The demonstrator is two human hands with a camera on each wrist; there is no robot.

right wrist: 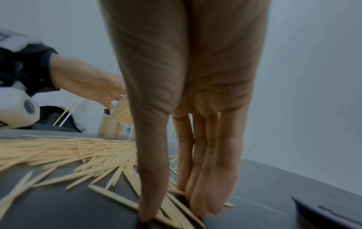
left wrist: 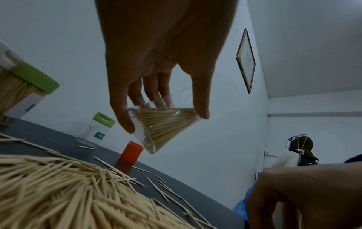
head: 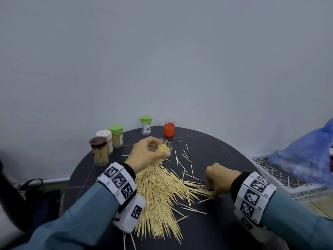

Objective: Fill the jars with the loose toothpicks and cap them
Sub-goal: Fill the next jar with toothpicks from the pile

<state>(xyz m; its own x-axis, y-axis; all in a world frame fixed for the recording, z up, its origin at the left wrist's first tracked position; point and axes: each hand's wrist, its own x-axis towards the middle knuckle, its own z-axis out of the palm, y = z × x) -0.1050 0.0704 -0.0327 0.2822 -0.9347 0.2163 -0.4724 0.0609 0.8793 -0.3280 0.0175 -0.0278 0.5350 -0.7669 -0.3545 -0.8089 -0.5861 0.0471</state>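
My left hand [head: 147,156] grips a clear, uncapped jar [head: 163,147] partly filled with toothpicks and holds it tilted above the far end of the pile. In the left wrist view the thumb and fingers of the left hand [left wrist: 164,122] wrap the jar [left wrist: 166,131]. A big pile of loose toothpicks [head: 160,195] fans across the black round table [head: 225,156]. My right hand [head: 213,193] points down at the pile's right edge. In the right wrist view the straight fingers and thumb of the right hand [right wrist: 176,212] press on toothpicks [right wrist: 125,199] lying flat between them.
At the back left stand three full capped jars with brown [head: 99,152], white [head: 105,135] and green [head: 116,136] lids. An empty green-lidded jar [head: 146,125] and an orange jar [head: 169,127] stand at the back edge. A blue bag [head: 306,156] lies on a wire rack [head: 270,170] at the right.
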